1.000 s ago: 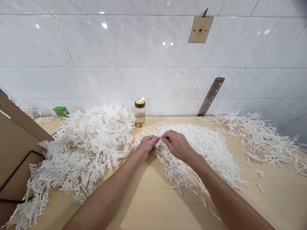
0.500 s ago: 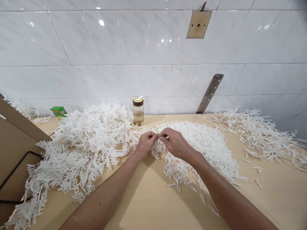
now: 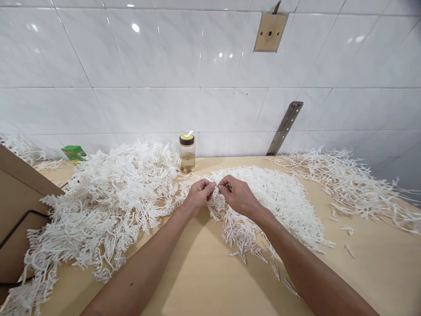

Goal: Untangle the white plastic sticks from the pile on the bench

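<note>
My left hand (image 3: 199, 193) is closed in a pinch on a white branched strand, partly hidden by the fingers. Close beside it, almost touching, my right hand (image 3: 237, 192) pinches something too small to make out at the fingertips. A large tangled heap of white branched strands (image 3: 115, 197) lies to the left. Under and beyond my right hand spreads a dense pile of short white pieces (image 3: 279, 197), with a few loose pieces trailing toward the front.
A jar with a dark and yellow lid (image 3: 187, 154) stands behind my hands. Thin white strands (image 3: 348, 180) lie at the right. A green box (image 3: 74, 152) sits at the back left, near a brown board (image 3: 23, 188). A metal bar (image 3: 284, 128) leans on the tiled wall.
My fingertips have parted slightly, and the view has shifted a little. The piles look the same.
</note>
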`<state>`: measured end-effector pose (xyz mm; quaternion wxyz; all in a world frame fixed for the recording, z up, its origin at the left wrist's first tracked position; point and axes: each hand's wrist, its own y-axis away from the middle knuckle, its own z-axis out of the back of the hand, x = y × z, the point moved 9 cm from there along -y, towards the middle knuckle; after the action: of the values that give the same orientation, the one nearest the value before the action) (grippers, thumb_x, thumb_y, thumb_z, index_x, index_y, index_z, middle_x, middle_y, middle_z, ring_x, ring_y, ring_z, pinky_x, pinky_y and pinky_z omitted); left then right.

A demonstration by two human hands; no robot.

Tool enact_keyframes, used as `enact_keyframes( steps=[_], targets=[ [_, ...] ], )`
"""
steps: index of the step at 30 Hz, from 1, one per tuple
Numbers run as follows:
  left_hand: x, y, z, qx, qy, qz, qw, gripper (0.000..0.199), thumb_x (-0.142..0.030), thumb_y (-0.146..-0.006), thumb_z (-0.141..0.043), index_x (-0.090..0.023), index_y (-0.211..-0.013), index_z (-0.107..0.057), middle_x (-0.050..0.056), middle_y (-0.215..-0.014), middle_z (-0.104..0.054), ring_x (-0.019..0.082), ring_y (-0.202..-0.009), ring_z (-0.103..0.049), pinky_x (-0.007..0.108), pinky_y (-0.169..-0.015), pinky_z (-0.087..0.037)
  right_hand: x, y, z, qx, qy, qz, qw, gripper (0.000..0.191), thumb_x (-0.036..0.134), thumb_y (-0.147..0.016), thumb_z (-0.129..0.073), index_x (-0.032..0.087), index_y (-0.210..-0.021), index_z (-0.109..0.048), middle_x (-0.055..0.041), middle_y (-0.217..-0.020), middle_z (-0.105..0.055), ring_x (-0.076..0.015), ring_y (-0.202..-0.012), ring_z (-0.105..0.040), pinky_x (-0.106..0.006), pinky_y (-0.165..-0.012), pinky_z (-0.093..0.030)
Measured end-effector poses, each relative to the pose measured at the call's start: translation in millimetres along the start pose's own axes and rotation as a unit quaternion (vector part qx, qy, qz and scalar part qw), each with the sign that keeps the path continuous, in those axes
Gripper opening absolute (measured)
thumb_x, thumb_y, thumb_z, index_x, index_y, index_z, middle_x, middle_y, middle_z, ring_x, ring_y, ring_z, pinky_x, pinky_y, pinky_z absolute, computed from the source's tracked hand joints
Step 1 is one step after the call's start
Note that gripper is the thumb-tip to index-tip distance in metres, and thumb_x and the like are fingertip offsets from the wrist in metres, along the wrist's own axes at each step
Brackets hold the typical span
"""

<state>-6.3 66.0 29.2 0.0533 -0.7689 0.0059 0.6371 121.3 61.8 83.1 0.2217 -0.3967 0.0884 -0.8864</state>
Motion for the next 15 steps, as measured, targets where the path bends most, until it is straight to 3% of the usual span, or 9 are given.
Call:
enact_keyframes(
  steps=[3,5,10,15],
  targets=[
    [5.6,2.3,-11.4,0.087,0.07,0.056,0.992,0.037,-0.043,-0.065,-0.08,-0.016,-0.065,-0.054,-0.003,-0.06,-0.05,0.008,-0.054,-0.044,0.023,-0.055,-0.037,-1.9,-0.1,2.1,0.003,0.005,-0.015,1.0,0.011,0.024,-0.084,-0.049,0.02,-0.081,-0.06,0.0007,-0.07,-0.063,-0.0137,-0.061,-0.054,-0.025,-0.055,-0.038],
    [7.7,4.3,-13.2,0.108,0.07,0.08,0.989,0.036,-0.038,-0.063,-0.082,-0.015,-0.066,-0.055,-0.003,-0.06,-0.05,0.007,-0.053,-0.044,0.023,-0.055,-0.036,-0.2,0.5,3.2,0.005,0.014,-0.015,1.0,0.011,0.022,-0.083,-0.049,0.02,-0.081,-0.06,0.0007,-0.07,-0.064,-0.0135,-0.061,-0.054,-0.025,-0.055,-0.038],
    [8.6,8.9,-16.3,0.119,0.051,0.102,0.986,0.04,-0.039,-0.064,-0.082,-0.017,-0.065,-0.049,-0.006,-0.055,-0.042,0.007,-0.05,-0.038,0.022,-0.05,-0.029,7.8,2.6,8.0,0.0,0.033,-0.007,0.999,0.01,0.019,-0.083,-0.049,0.02,-0.081,-0.059,0.0004,-0.07,-0.063,-0.0132,-0.061,-0.053,-0.025,-0.056,-0.037],
    [4.8,9.4,-14.7,0.106,0.003,0.081,0.991,0.046,-0.046,-0.066,-0.08,-0.018,-0.06,-0.045,-0.005,-0.051,-0.041,0.007,-0.047,-0.038,0.022,-0.048,-0.026,12.8,2.5,10.9,-0.004,0.05,0.004,0.999,0.011,0.018,-0.085,-0.048,0.019,-0.081,-0.058,-0.0003,-0.072,-0.064,-0.0136,-0.062,-0.053,-0.026,-0.058,-0.037]
  ],
)
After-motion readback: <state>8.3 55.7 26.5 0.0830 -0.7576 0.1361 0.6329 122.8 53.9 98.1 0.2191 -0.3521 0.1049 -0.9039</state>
